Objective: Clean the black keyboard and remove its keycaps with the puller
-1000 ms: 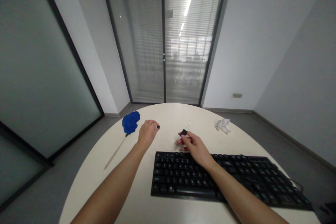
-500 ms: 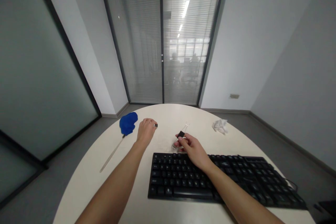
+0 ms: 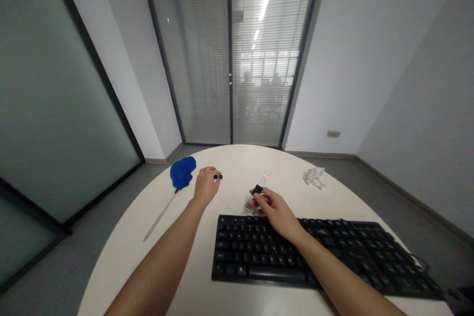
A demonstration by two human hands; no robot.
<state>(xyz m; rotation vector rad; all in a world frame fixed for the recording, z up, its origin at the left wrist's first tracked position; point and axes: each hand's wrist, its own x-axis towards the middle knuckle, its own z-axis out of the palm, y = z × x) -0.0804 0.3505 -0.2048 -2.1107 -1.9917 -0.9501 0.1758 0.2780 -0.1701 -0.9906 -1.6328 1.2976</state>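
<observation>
My right hand (image 3: pixel 276 210) pinches a black binder clip (image 3: pixel 256 189) between thumb and fingers, just beyond the keyboard's far edge. One wire handle (image 3: pixel 265 177) of the clip points away from me. Below the clip, a clear or silvery piece (image 3: pixel 249 206) shows by the fingers; its kind is unclear. My left hand (image 3: pixel 206 186) is low over the table, left of the clip, back of the hand up. A small black-and-silver thing (image 3: pixel 218 177) sticks out at its fingertips, too small to name. The grip on it is partly hidden by the hand.
A black keyboard (image 3: pixel 266 252) lies along the near right of the round white table (image 3: pixel 237 158), under my right forearm. To the left lies a blue fabric-like piece (image 3: pixel 182 173) on a thin pale stick (image 3: pixel 160 217). Crumpled white paper (image 3: pixel 314 177) lies at the right.
More of the small black-and-silver thing shows beyond my left fingertips. My right hand keeps its pinch on the binder clip. The view has shifted slightly.
</observation>
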